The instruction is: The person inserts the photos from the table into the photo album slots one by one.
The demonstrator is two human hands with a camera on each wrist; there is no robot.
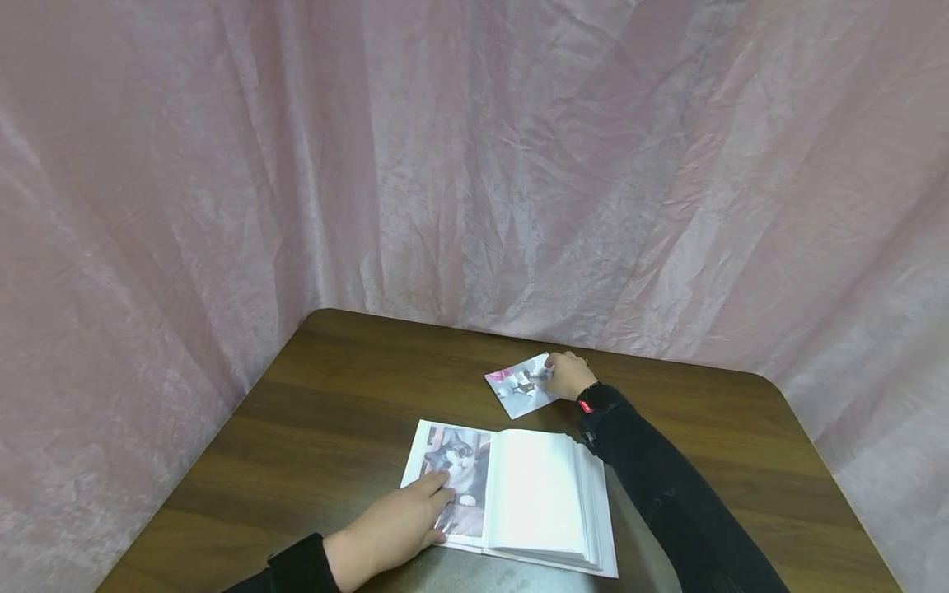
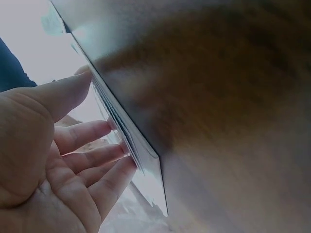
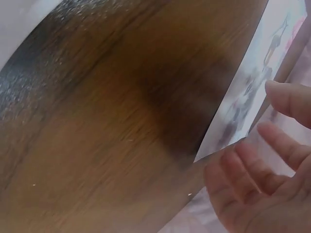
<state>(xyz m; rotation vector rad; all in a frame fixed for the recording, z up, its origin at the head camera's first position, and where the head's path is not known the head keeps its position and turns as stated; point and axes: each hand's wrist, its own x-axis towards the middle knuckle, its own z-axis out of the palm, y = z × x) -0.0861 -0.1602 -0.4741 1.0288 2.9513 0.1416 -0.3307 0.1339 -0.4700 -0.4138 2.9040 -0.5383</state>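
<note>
An open white photo album (image 1: 537,486) lies on the table, with a photo of a grey and white cat (image 1: 463,461) on its left page and a blank white page on the right. My left hand (image 1: 400,523) rests on the left page's outer edge, fingers spread over the cat photo. Beyond the album lies a loose photo (image 1: 516,387) with pink and white areas. At its right corner is my right hand (image 1: 569,375), fingers bent; in the right wrist view the thumb (image 3: 289,99) meets the photo's edge and a gap separates it from the other fingers.
The brown wooden table (image 1: 348,387) has rounded far corners. Pinkish crushed-velvet curtains (image 1: 474,181) hang behind and along its sides. My right forearm, in a black sleeve (image 1: 675,502), reaches past the album's right edge.
</note>
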